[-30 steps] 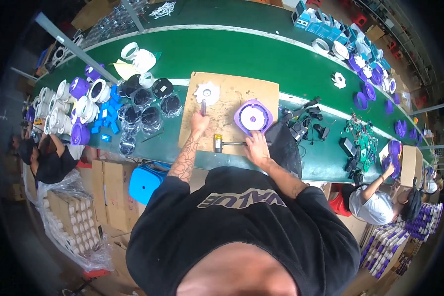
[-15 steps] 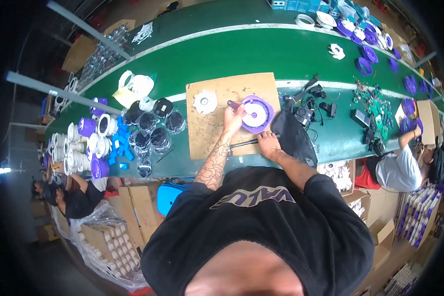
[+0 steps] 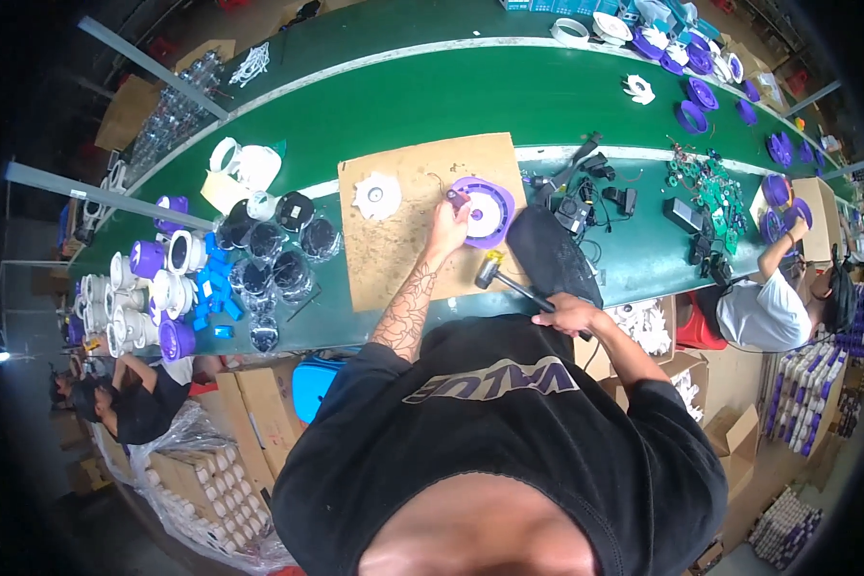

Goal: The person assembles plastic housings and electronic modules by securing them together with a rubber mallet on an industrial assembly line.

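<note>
On a cardboard sheet [image 3: 374, 259] lies a round purple housing [image 3: 502, 204] with a white disc [image 3: 485, 217] inside it. My left hand [image 3: 445, 230] is closed at the housing's left side, its fingers around a small dark purplish piece [image 3: 458, 199] whose kind I cannot make out. Nearer to my body, my right hand [image 3: 568, 315] grips the handle of a hammer [image 3: 520, 287]. The hammer's head, with a yellow face, points up and left, just below the housing. A white finned fan wheel [image 3: 376, 195] lies on the cardboard to the left.
Right of the cardboard are a black bag [image 3: 552, 250], black adapters with cables [image 3: 576, 211] and green circuit boards [image 3: 710, 192]. Black wrapped round parts [image 3: 293, 274], blue blocks [image 3: 213, 288] and white spools [image 3: 125, 312] crowd the left. Co-workers sit at both sides.
My right hand has lifted the hammer off the cardboard and drawn it right and toward my body, its head now raised. My left hand stays at the purple housing.
</note>
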A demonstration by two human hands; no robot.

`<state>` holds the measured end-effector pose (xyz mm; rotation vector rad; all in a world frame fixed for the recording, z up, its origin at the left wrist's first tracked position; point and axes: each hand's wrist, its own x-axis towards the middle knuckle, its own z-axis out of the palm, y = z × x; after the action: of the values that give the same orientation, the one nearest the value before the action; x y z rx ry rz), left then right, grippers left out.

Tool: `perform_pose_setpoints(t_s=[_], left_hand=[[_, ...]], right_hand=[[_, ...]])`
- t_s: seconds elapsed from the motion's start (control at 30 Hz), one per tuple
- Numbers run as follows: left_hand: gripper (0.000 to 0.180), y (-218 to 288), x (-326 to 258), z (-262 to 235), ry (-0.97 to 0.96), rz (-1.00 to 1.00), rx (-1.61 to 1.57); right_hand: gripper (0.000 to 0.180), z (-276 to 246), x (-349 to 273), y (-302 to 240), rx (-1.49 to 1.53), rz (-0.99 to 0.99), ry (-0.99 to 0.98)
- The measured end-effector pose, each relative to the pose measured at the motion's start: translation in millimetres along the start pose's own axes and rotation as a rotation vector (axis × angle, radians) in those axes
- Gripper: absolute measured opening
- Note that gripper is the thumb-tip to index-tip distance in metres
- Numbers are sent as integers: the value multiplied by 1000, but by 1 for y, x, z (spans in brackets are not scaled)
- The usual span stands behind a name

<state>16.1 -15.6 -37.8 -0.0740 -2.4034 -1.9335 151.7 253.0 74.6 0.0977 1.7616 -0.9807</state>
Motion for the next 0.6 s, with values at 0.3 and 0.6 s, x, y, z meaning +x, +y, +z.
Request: perform_pose_setpoints(t_s=[0.3, 0.6], left_hand=[[24, 32, -10, 7, -35, 120, 255], [38, 44, -12, 2, -45, 134, 371]], right_hand=[[34, -16, -93, -26, -102, -152, 508], [15, -19, -130, -142, -229, -703, 1384]])
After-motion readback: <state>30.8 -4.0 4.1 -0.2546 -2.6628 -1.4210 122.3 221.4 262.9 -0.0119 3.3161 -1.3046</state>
